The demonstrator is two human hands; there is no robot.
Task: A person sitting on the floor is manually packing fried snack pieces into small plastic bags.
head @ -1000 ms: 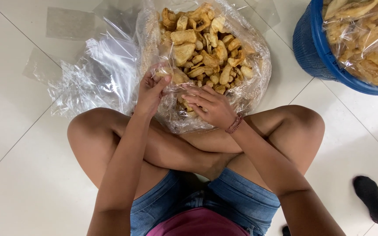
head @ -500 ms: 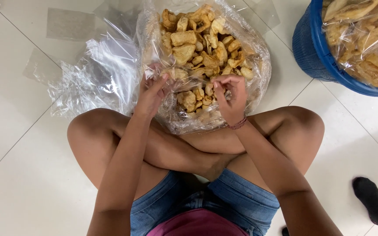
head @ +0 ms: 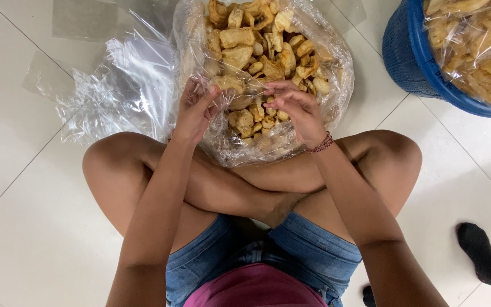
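A person sits cross-legged on a white tiled floor (head: 35, 227), looking down at a big clear bag (head: 336, 85) of golden fried snacks (head: 259, 51) that rests against the shins, at the middle of the far edge of the view.

The left hand (head: 195, 108) is at the bag's near left side, fingers curled shut on a fold of the plastic along the rim, the thumb pressed against it. The right hand (head: 292, 108) hovers just over the snacks near the bag's near edge, its fingers bent and drawn together in a loose pinch; whether a piece sits between the fingertips cannot be told. A beaded bracelet (head: 320, 143) circles the right wrist. The two hands are near each other but apart.

Left of the bag, a heap of crumpled clear plastic (head: 126, 85) lies on the tiles, touching the bag's side. In the far right corner stands a blue basket (head: 410, 62) lined with plastic and filled with more snacks (head: 475, 45), well apart from the bag. At the near right edge a foot in a black sock (head: 484, 256), another person's, rests on the floor.
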